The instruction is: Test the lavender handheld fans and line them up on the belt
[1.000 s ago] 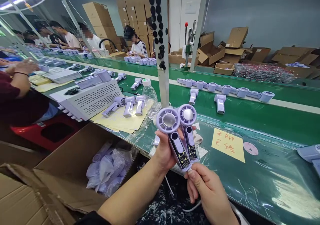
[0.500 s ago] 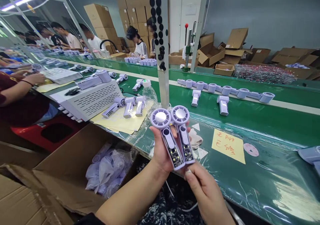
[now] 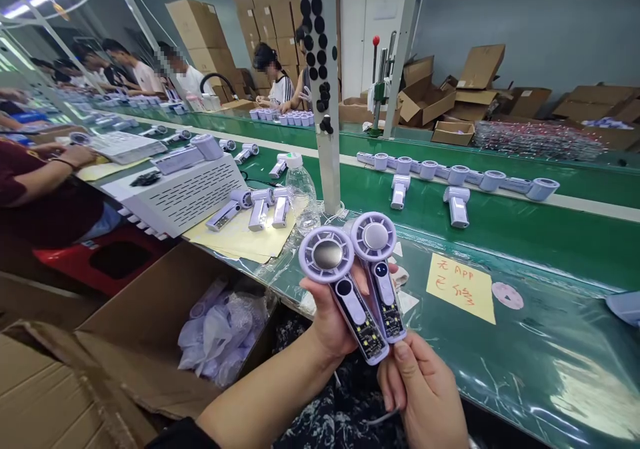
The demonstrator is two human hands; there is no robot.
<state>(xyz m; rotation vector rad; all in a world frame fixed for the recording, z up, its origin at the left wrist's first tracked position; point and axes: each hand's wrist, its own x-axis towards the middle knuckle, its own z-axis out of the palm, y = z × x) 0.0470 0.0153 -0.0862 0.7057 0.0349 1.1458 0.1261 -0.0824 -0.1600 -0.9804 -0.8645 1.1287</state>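
My left hand [image 3: 330, 322] is closed around two lilac handheld fans held side by side, round heads up. The nearer fan [image 3: 357, 307] overlaps the other one; its small round display is dark. On the farther fan [image 3: 385, 286] the display is lit with a small white mark. Both handles show circuit boards behind clear fronts. My right hand [image 3: 425, 386] pinches at the bottom end of the farther fan, and a thin pale cable [image 3: 384, 418] runs out below its fingers. The cable's plug is hidden by the fingers.
A green conveyor [image 3: 505, 212] carries more fans. On the left stand a white slotted metal box [image 3: 193, 192], a plastic bottle [image 3: 300, 186] and fans on yellow paper. A cardboard box [image 3: 135, 316] holds bagged parts. A yellow note [image 3: 460, 286] lies at right. A co-worker [image 3: 35, 196] sits left.
Both fans have come slightly closer, shifting right and apart at the heads. The farther fan's display, dark before, is now lit. My right hand has moved a little right along with the fans.
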